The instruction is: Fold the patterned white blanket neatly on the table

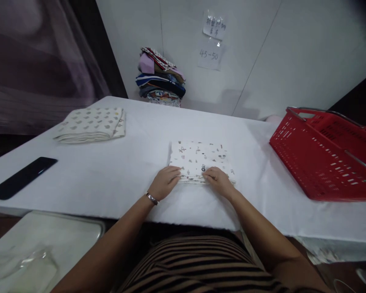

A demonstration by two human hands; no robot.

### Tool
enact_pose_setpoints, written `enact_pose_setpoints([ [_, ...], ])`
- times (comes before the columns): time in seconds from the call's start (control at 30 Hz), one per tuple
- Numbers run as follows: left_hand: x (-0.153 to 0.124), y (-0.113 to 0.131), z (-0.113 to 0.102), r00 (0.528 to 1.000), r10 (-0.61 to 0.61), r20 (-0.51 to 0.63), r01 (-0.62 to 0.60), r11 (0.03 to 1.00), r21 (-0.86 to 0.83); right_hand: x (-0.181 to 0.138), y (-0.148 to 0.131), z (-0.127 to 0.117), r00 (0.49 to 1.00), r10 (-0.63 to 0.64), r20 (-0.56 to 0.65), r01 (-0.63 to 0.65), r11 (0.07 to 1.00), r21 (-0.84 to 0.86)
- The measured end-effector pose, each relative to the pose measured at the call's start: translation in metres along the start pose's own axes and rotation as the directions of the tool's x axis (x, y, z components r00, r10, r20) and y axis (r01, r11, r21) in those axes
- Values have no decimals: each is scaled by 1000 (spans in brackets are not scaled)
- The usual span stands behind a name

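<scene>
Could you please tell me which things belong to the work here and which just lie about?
In use: folded printed cloth; left hand and right hand touching it; white tablecloth beneath.

Seemingly just lying about: black flat object; red basket; second folded cloth; fabric stack.

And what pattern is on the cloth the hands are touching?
The cloth is white with small, scattered grey and dark shapes, best seen in the head view.

Printed cloth [198,158] looks matt; red basket [317,162], plastic with metal handles [361,162]; black slab [22,178], smooth.
</scene>
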State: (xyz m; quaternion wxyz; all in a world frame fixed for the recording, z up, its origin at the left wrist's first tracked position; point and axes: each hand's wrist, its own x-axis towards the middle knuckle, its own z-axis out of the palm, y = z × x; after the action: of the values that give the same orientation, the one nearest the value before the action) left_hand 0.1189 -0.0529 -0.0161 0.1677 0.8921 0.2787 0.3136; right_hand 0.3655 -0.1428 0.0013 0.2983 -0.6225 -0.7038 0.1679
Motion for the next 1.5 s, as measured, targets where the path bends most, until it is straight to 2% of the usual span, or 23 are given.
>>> enact_pose_setpoints([
  [0.1,-1,1,-3,1000,-18,-1,18,1000,15,0,1,0,1000,-10,-5,10,1000,5],
  [0.27,2,5,-7,996,-19,83,13,998,66,-1,1,1,999,-47,-5,47,998,-44],
  [0.37,8,10,-8,990,-71,120,63,996,69,0,-3,1,999,-35,-8,35,998,-58],
  [0.47,13,14,-10,985,-134,106,128,990,62,-1,-4,2,996,-33,-79,29,999,-46],
  [0.53,12,15,-11,987,-144,71,139,988,62,-2,-3,4,990,-76,-121,73,997,-24],
  [0.63,4,15,-11,993,-99,62,93,991,94,-5,-1,6,985,-142,-103,140,990,-21],
  [0.83,-7,11,-6,997,-42,63,33,989,142,-7,1,3,985,-167,-50,165,985,-46],
  [1.03,-2,12,-15,982,-37,188,3,984,179,-6,2,3,993,-116,-23,115,992,-50],
  [1.2,11,15,-21,954,-86,288,10,967,254,-2,-1,1,1000,-8,11,9,999,-34],
  [1.3,18,18,-23,940,-106,325,3,953,302,1,-4,-2,999,4,42,-3,999,-33],
  [1.37,20,19,-25,950,-93,299,-10,946,325,2,-5,-3,999,-20,33,21,999,-31],
  [1.5,12,18,-27,984,-1,179,-58,944,324,-1,-5,-1,992,-103,-76,103,995,-9],
])
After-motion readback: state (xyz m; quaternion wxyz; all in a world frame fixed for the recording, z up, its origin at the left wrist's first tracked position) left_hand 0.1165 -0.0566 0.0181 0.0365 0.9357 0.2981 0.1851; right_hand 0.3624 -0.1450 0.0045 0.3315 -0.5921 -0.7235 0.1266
